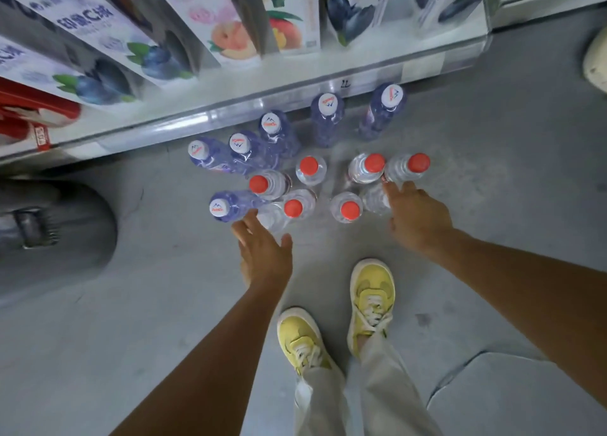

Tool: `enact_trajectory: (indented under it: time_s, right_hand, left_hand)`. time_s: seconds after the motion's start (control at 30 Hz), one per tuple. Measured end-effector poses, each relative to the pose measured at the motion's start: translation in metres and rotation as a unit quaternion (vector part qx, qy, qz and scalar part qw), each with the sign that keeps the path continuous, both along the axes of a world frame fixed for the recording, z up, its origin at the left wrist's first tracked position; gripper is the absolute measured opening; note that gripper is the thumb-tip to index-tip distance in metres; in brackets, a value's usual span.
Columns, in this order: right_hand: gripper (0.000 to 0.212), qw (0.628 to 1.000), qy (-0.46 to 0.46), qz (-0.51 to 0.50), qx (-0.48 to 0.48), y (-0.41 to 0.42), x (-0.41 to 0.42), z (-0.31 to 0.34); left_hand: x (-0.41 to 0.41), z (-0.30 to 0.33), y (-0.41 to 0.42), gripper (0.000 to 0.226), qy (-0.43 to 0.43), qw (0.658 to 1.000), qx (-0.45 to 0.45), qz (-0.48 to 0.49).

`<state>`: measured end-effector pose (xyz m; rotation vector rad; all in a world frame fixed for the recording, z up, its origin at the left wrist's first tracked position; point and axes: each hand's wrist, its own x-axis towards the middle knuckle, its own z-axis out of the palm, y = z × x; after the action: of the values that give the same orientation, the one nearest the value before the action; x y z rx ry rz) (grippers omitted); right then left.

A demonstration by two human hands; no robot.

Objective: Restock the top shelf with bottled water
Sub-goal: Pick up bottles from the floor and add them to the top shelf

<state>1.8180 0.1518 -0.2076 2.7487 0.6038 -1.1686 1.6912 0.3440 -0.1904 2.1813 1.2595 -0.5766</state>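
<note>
Several water bottles stand upright on the grey floor [164, 304] below the shelf. Some are clear with red caps [349, 209], others are blue-tinted with white caps [219, 207]. My left hand [262, 254] reaches down with fingers spread, just short of a red-capped bottle [293, 208] and the nearest white-capped one, touching neither. My right hand [417, 218] hovers over the right side of the group, one fingertip close to a red-capped bottle [418, 163]. Both hands hold nothing.
The bottom shelf [295, 74] runs across the top, stocked with juice cartons [230, 24] and a red pack [29, 107]. My feet in yellow shoes [371, 301] stand just behind the bottles. A dark rounded object [49, 231] sits at the left.
</note>
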Motion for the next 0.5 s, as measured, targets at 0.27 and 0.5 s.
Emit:
enact_trajectory:
  time_s: [0.27, 0.5]
  right_hand:
    - [0.046, 0.993, -0.07, 0.087, -0.038, 0.008, -0.002, -0.022]
    - [0.058, 0.993, -0.049, 0.098, -0.053, 0.001, -0.014, 0.018]
  left_hand:
    - [0.007, -0.041, 0.028, 0.038, 0.047, 0.982, 0.021, -0.183]
    - [-0.014, -0.003, 0.028, 0.034, 0.031, 0.966, 0.019, -0.257]
